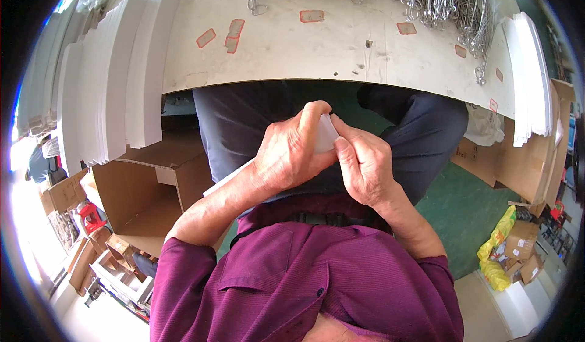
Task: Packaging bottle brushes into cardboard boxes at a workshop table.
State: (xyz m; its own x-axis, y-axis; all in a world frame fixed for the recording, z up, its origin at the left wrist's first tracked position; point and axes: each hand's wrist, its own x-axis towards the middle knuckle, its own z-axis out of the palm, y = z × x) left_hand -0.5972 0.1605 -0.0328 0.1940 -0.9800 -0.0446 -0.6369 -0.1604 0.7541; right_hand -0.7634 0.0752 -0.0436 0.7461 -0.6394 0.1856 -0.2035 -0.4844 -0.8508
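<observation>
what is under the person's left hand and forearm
A white piece shows between the left hand and right hand; a white edge pokes out beside the left forearm. Whether they join is hidden by that hand and forearm.

I can read no text in this view. On my bench (pixel 274 58), across the upper frame, several worn, red-bordered labels (pixel 312 16) show no legible print. Dark marks on the cardboard box (pixel 484 166), right of frame, are too small to read.
</observation>
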